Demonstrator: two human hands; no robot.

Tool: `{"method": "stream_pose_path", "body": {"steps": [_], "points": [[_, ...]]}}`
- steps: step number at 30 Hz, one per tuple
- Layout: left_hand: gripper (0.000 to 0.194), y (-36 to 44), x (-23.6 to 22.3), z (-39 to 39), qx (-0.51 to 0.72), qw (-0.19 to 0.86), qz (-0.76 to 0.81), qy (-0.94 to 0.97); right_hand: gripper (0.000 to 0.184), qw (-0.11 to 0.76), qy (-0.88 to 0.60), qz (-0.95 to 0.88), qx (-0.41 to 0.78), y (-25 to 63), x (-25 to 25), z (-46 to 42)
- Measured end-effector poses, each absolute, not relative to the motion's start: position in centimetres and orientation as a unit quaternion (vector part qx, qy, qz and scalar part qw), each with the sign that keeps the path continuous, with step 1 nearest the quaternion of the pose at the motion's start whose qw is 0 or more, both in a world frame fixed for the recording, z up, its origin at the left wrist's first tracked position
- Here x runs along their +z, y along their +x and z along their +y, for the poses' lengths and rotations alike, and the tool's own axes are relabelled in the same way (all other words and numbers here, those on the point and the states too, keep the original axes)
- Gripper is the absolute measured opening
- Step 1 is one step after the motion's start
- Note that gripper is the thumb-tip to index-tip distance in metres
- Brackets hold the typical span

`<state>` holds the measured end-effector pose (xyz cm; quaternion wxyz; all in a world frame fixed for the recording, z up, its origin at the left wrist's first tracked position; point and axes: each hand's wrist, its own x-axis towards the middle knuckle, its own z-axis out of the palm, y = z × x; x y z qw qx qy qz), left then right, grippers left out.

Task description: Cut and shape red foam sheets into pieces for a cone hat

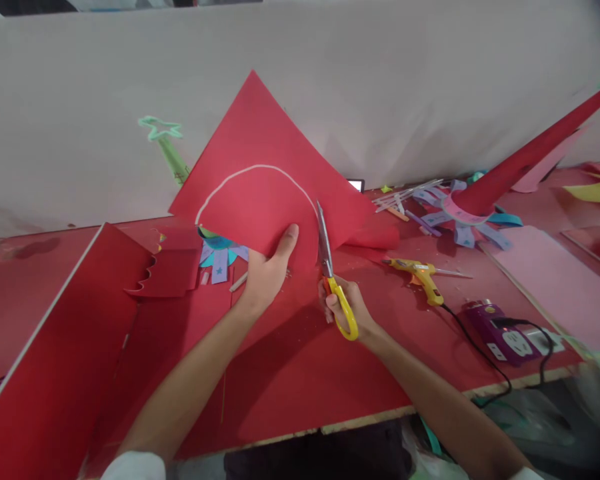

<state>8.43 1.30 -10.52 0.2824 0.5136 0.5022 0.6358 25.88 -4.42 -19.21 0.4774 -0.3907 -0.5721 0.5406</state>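
A red paper sheet (pixel 260 127) with a pale curved line drawn across it is held up above the table. My left hand (pixel 273 270) grips its lower edge, thumb on the near face and the other fingers hidden behind. In my right hand (pixel 347 300) is a pair of scissors (pixel 341 303) with yellow handles, blades pointing up. The blades stand at the sheet near the right end of the drawn line, where a cut edge runs up from the bottom. Part of the sheet hangs to the right of the blades.
A yellow glue gun (pixel 420 275) lies at right, its cord running to a purple power socket block (pixel 505 333). Behind it stands a red cone hat (pixel 520 167) with lilac strips. Glue sticks (pixel 405 197) lie near the wall. At left are a red board (pixel 65 353) and scalloped red paper (pixel 165 273).
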Motion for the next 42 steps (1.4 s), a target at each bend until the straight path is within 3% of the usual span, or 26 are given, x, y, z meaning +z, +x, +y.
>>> {"method": "stream_pose_path", "body": {"steps": [7, 22, 26, 34, 42], "points": [[0.067, 8.5, -10.1, 1.4, 0.666, 0.280, 0.473, 0.505, 0.077, 0.463, -0.417, -0.590, 0.513, 26.0, -18.7, -4.4], [0.053, 7.8, -9.0, 1.8, 0.703, 0.270, 0.447, 0.484, 0.075, 0.453, -0.426, -0.598, 0.506, 25.9, -18.7, -4.4], [0.048, 8.3, -8.5, 1.2, 0.687, 0.247, 0.457, 0.508, 0.076, 0.457, -0.423, -0.579, 0.526, 25.7, -18.5, -4.5], [0.060, 8.2, -7.6, 1.2, 0.668, 0.225, 0.456, 0.543, 0.077, 0.450, -0.403, -0.565, 0.562, 25.5, -19.3, -4.4], [0.047, 7.4, -7.1, 1.2, 0.611, 0.252, 0.432, 0.613, 0.072, 0.487, -0.364, -0.593, 0.528, 25.4, -18.8, -4.1]]}}
